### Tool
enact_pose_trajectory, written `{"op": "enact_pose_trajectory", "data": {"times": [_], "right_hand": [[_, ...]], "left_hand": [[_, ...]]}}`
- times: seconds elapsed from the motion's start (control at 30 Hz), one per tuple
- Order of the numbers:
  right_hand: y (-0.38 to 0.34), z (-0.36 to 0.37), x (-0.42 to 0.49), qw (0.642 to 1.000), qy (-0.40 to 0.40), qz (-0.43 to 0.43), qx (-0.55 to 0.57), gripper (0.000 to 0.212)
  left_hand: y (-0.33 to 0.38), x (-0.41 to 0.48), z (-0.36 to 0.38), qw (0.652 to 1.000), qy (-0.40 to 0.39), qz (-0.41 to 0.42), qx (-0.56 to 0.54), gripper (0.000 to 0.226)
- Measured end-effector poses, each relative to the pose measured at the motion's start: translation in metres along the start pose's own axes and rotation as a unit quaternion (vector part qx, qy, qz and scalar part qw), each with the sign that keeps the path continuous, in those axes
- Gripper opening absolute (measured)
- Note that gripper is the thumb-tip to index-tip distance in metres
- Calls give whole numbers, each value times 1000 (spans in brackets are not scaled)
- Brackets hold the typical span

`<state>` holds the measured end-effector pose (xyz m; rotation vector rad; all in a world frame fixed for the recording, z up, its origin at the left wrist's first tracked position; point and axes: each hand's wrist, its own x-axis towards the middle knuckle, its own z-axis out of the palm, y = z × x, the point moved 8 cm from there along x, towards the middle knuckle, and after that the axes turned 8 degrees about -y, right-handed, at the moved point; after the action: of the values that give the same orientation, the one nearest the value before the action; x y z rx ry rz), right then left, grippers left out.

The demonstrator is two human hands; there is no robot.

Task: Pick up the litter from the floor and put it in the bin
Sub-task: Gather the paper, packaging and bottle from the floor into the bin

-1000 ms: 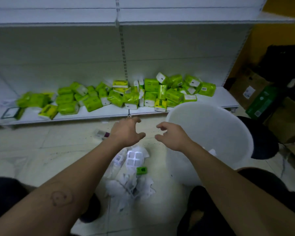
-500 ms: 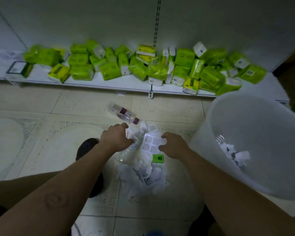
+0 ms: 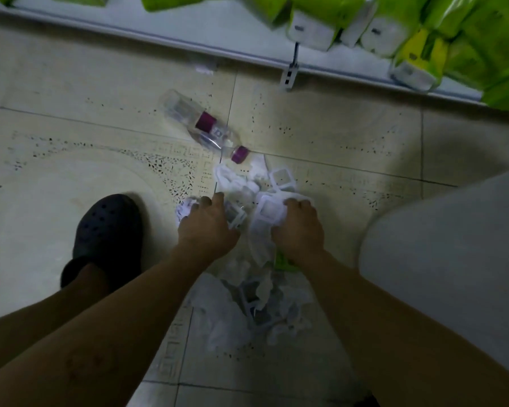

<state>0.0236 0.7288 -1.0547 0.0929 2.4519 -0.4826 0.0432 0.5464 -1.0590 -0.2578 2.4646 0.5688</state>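
Observation:
A heap of white litter [image 3: 256,289], crumpled paper and clear plastic trays, lies on the tiled floor in front of me. My left hand [image 3: 207,224] is down on the heap's left side, fingers curled into the paper and trays. My right hand [image 3: 299,227] grips the white plastic tray [image 3: 269,214] at the heap's top. A small green scrap [image 3: 282,262] shows just below my right wrist. A clear plastic bottle [image 3: 202,126] with a purple label and cap lies on its side beyond the heap. The white bin [image 3: 453,259] stands at the right, its wall filling that edge.
My foot in a dark clog [image 3: 106,233] is planted left of the heap. A low white shelf [image 3: 218,30] runs along the top, loaded with several green tissue packs [image 3: 467,45]. A shelf bracket [image 3: 290,74] reaches down to the floor.
Both hands dropped from mid-air onto the litter heap and closed on it. The view has tilted down and moved closer to the floor, so the bin's opening is out of sight.

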Motion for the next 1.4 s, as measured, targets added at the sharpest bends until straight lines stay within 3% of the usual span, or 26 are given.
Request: {"op": "enact_pose_trajectory", "data": {"times": [0.1,0.2,0.37,0.5,0.67,0.83,1.03,1.27,1.4], "right_hand": [[0,10,26,996,27,20,-87,60],[4,27,38,991,29,20,-125,57],[11,37,34,993,70,-1,-98,32],[11,32,20,993,89,-20,-79,25],[5,28,-9,994,47,-57,-77,23],[-7,5,-58,995,51,-87,-27,21],[-14,-22,-114,997,46,-56,31,15],[-26,-49,-157,991,97,-59,70,5],[-20,-48,-163,983,64,-30,168,22]], "left_hand": [[-8,14,21,1000,2,-1,18,81],[-15,22,30,999,13,8,30,80],[-17,21,34,1000,20,10,-7,77],[-16,10,26,999,24,7,-27,77],[-9,-7,6,999,18,-7,-46,78],[8,-40,-36,999,15,-9,-43,78],[36,-106,-96,997,44,31,-60,77],[43,-166,-134,993,92,58,-39,78],[50,-179,-142,992,107,67,-25,79]]}}
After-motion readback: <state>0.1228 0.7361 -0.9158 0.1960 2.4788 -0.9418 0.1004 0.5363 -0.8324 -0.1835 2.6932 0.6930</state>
